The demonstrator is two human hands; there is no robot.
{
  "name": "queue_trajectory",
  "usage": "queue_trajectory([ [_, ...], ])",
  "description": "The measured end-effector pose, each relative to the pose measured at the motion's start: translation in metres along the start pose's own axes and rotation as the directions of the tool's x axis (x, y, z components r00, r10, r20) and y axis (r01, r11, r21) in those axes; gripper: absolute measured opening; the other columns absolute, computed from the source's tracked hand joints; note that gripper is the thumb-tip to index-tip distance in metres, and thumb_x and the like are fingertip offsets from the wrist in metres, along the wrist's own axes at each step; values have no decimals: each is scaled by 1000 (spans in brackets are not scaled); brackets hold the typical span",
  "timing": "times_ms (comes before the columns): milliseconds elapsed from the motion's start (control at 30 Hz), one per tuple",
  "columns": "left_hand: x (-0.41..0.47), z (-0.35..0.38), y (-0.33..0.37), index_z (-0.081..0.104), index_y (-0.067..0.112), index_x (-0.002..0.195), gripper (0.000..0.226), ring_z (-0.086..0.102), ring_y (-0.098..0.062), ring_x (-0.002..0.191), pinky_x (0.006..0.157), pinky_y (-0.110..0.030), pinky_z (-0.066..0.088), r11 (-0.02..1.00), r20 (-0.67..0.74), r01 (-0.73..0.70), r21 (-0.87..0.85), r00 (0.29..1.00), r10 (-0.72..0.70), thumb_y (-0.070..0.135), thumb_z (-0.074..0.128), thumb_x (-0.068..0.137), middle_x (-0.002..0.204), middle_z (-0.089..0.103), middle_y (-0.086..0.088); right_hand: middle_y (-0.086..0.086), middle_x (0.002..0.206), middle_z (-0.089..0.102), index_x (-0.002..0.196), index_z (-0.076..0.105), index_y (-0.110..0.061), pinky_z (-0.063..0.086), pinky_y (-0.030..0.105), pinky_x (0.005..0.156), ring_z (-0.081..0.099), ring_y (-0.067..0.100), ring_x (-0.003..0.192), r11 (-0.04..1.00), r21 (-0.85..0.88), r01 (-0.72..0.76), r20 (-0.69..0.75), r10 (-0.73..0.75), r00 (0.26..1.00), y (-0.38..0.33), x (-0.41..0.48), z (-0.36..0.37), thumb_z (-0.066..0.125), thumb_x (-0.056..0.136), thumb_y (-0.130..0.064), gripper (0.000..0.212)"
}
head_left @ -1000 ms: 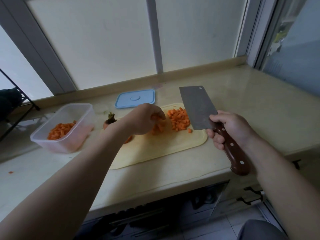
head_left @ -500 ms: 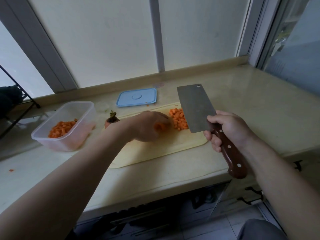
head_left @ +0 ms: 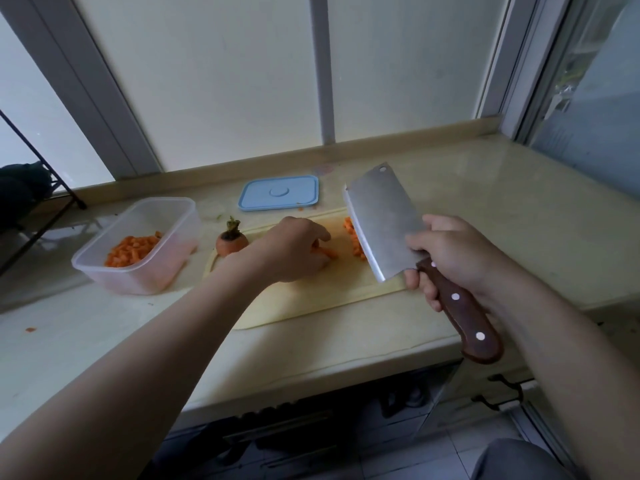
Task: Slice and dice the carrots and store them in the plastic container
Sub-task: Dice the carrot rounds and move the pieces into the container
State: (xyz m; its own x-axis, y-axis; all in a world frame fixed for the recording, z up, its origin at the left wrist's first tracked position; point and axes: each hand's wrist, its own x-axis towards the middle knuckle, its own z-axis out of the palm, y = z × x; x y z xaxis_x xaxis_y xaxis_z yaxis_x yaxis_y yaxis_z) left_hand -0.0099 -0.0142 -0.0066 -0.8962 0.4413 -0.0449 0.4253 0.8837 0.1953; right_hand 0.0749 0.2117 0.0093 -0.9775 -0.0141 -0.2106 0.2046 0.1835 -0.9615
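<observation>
Here the orange carrot strips (head_left: 326,252) lie on the pale yellow cutting board (head_left: 311,303), hidden mostly under the left hand (head_left: 294,252), whose fingers (head_left: 319,234) curl down over them and pin them together; only their ends poke out toward the right. Just beyond those ends sits a heap of diced carrot cubes (head_left: 354,241), partly behind the steel cleaver (head_left: 381,220) with its brown riveted wooden handle. The right hand (head_left: 453,258) is clenched round that handle, blade raised clear of the board, edge facing left. The step in hand looks like dicing: the strips are bunched for crosswise cuts. Next the blade must come down beside the left knuckles without touching them. A carrot top stub (head_left: 231,242) with its green crown stands at the board's left edge; the clear plastic container (head_left: 162,204), part-filled with dice, sits on the table (head_left: 502,216), a light blue lid (head_left: 278,192) lying behind the board.
</observation>
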Motion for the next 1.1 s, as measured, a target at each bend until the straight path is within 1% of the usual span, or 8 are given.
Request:
queue_trajectory([
  [100, -7, -6, -16, 55, 26, 138, 53, 58, -11, 107, 92, -28, 47, 992, 12, 43, -116, 999, -41, 38, 69, 89, 127, 61, 8, 16, 59, 58, 108, 55, -14, 44, 27, 41, 47, 21, 38, 973, -230, -25, 13, 29, 999, -11, -3, 10, 37, 98, -5, 23],
  [233, -21, -8, -31, 61, 24, 132, 44, 61, -12, 105, 95, -32, 51, 994, 7, 49, -100, 999, -49, 20, 64, 88, 116, 67, 6, 20, 62, 66, 112, 52, -7, 50, 31, 42, 57, 24, 40, 877, -480, 12, 18, -4, 1000, -22, -2, 29, 36, 92, -2, 26],
  [333, -27, -4, -30, 66, 31, 125, 36, 59, -10, 101, 91, -34, 50, 993, -40, 71, -90, 996, -74, 28, 66, 89, 110, 67, 8, 26, 66, 70, 104, 56, 2, 62, 48, 50, 71, 41, 57, 786, -619, 6, 15, 4, 1000, -32, -2, 45, 38, 86, 1, 25],
  [433, -22, 0, -30, 67, 24, 125, 37, 60, -10, 99, 81, -18, 44, 988, -74, 44, -147, 996, -55, 25, 70, 89, 115, 68, 4, 25, 67, 72, 92, 61, 5, 63, 49, 61, 74, 40, 62, 694, -720, -17, 2, 26, 1000, -40, -3, 59, 42, 87, 3, 20],
  [567, -18, 3, -27, 66, 20, 127, 39, 60, -11, 99, 85, -20, 45, 980, -92, 10, -199, 995, -29, 23, 71, 88, 115, 67, 1, 27, 79, 73, 97, 53, -3, 63, 51, 64, 70, 34, 62, 665, -745, -51, -14, 61, 998, -41, -2, 72, 40, 92, 1, 15],
  [667, -17, 6, -25, 71, 21, 120, 35, 64, -11, 96, 86, -24, 50, 972, -118, -20, -235, 993, -8, 22, 72, 85, 108, 71, 1, 26, 75, 74, 102, 54, -1, 64, 57, 66, 76, 43, 73, 645, -763, -49, -14, 60, 998, -44, 2, 77, 39, 88, 2, 20],
  [800, -17, 7, -28, 74, 26, 115, 32, 63, -12, 94, 86, -30, 54, 969, -121, -44, -245, 993, 14, 28, 72, 83, 103, 71, 4, 27, 70, 72, 111, 52, -2, 62, 61, 60, 74, 43, 66, 646, -762, -44, 0, 68, 998, -44, 7, 79, 37, 84, 2, 31],
  [1100, -13, 13, -21, 71, 24, 116, 29, 61, -22, 89, 79, -34, 50, 971, -167, -125, -206, 982, 91, 26, 66, 88, 94, 71, -3, 25, 71, 70, 141, 40, -14, 56, 37, 49, 61, 24, 46, 720, -691, -59, -17, 65, 998, -33, 18, 69, 37, 95, -4, 47],
])
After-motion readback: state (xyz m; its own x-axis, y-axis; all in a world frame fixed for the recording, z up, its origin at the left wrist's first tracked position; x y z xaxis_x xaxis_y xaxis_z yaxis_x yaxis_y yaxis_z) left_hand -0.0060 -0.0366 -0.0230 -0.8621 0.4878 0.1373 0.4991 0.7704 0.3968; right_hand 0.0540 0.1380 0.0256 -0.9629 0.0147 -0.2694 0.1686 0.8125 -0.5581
